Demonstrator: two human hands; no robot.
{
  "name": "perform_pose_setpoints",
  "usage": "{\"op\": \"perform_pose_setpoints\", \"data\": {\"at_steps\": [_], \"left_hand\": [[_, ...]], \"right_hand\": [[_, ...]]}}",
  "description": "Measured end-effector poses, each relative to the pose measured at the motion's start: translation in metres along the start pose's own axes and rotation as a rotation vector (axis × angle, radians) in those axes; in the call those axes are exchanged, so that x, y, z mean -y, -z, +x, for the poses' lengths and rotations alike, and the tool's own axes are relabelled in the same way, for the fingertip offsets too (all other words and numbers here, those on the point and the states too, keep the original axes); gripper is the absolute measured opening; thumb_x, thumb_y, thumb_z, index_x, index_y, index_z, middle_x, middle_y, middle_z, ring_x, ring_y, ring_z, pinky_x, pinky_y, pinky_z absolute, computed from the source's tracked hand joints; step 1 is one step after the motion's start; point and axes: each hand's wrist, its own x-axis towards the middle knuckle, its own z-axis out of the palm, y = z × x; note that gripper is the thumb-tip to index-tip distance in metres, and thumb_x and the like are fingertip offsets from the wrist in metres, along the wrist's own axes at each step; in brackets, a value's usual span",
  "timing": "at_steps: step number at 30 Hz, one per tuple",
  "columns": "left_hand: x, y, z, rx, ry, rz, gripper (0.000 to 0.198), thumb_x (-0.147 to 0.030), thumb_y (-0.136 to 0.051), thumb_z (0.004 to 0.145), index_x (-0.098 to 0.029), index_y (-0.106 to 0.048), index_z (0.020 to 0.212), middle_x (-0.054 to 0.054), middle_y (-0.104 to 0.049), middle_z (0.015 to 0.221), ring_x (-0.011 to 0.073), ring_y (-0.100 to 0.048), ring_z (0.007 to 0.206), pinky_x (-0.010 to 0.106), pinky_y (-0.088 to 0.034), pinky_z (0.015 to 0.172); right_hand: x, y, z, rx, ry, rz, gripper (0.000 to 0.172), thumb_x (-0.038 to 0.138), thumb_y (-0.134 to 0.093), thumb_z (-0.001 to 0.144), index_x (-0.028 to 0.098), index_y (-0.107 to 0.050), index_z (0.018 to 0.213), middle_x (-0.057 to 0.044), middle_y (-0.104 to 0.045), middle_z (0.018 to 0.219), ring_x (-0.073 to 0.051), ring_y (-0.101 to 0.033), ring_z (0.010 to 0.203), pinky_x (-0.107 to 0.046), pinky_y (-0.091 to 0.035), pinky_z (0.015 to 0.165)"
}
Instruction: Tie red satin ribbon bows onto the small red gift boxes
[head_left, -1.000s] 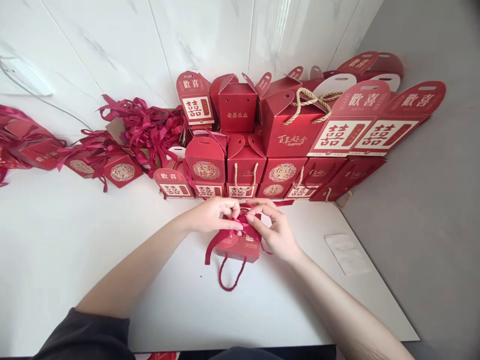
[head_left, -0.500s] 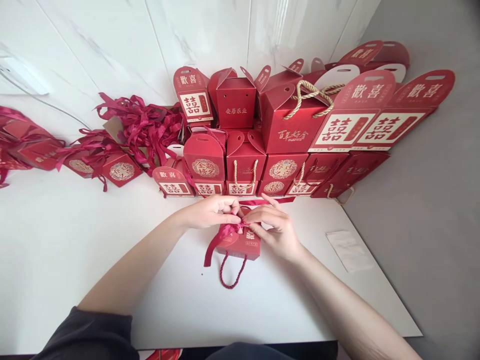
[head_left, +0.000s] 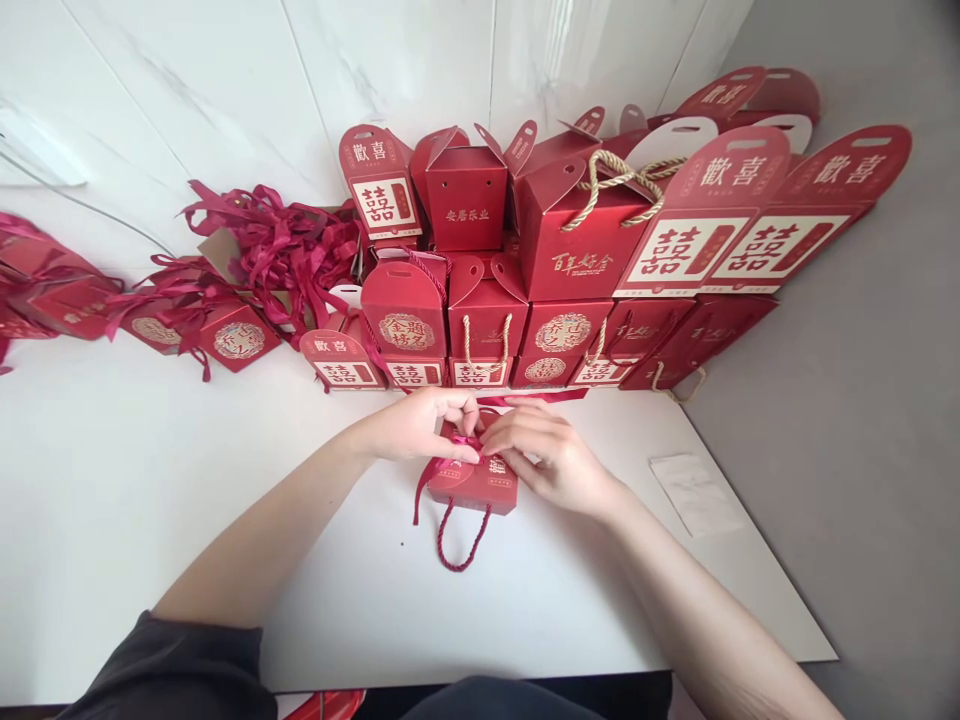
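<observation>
A small red gift box (head_left: 480,492) stands on the white table in front of me, its dark red rope handle (head_left: 463,565) hanging toward me. Over its top lies a crimson ribbon (head_left: 466,440), gathered in what looks like a knot or bow. My left hand (head_left: 420,422) pinches the ribbon from the left, thumb and forefinger close together. From the right, the fingers of my right hand (head_left: 551,455) are pressed together on the same ribbon; its fingertips partly cover the knot. One ribbon tail hangs down the box's left side, and another stretch extends behind my right hand.
Red gift boxes (head_left: 487,318) are stacked in rows along the wall. A heap of crimson ribbons (head_left: 277,240) lies left of them, with ribbon-tied boxes (head_left: 238,338) farther left. A white paper (head_left: 694,495) lies near the table's right edge, beside a grey wall.
The ribbon is drawn in closer to the box top, and its left tail now hangs narrower. My right fingers have lowered and folded over the knot. The view has shifted slightly.
</observation>
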Motion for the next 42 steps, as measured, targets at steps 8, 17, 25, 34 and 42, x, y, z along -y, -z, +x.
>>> {"op": "perform_pose_setpoints", "data": {"at_steps": [8,17,25,34,42], "left_hand": [[-0.012,0.000,-0.007,-0.055,-0.008,0.233,0.018,-0.030,-0.073,0.078,-0.018,-0.064,0.089,0.001,-0.069,0.087,0.0155,-0.064,0.083,0.031,-0.048,0.085],[-0.028,-0.016,-0.019,-0.164,-0.071,0.540,0.012,-0.020,-0.061,0.084,-0.022,-0.070,0.091,-0.001,-0.072,0.087,0.0153,-0.064,0.081,0.030,-0.047,0.086],[-0.021,-0.040,-0.033,-0.370,-0.172,0.748,0.020,-0.014,-0.053,0.087,-0.022,-0.061,0.103,0.002,-0.070,0.095,0.0168,-0.064,0.085,0.029,-0.049,0.079],[-0.001,-0.054,-0.037,-0.599,-0.272,0.776,0.015,-0.006,-0.050,0.085,-0.019,-0.057,0.088,0.003,-0.058,0.092,0.0140,-0.059,0.083,0.027,-0.049,0.076],[0.005,-0.055,-0.039,-0.647,-0.360,0.725,0.017,-0.003,-0.053,0.085,-0.020,-0.059,0.084,0.002,-0.056,0.091,0.0107,-0.058,0.079,0.022,-0.050,0.071]], "right_hand": [[0.002,-0.004,0.004,-0.015,-0.186,0.193,0.018,0.015,-0.059,0.089,0.023,-0.058,0.105,-0.008,-0.061,0.110,-0.021,-0.059,0.104,-0.039,-0.048,0.094],[0.004,-0.004,0.006,-0.016,-0.207,0.062,0.007,0.015,-0.054,0.092,0.022,-0.055,0.091,-0.007,-0.061,0.102,-0.021,-0.058,0.098,-0.038,-0.047,0.089],[0.008,-0.002,0.002,0.003,-0.241,0.041,0.007,0.018,-0.052,0.092,0.022,-0.051,0.087,-0.005,-0.057,0.093,-0.019,-0.056,0.084,-0.034,-0.048,0.078],[0.014,-0.004,0.007,-0.015,-0.265,0.150,0.015,0.028,-0.053,0.096,0.021,-0.061,0.086,-0.006,-0.061,0.100,-0.020,-0.058,0.097,-0.038,-0.046,0.092],[0.001,-0.007,0.027,0.130,-0.393,0.526,0.007,0.020,-0.063,0.088,0.020,-0.070,0.088,-0.004,-0.068,0.111,-0.020,-0.063,0.105,-0.039,-0.046,0.097]]}}
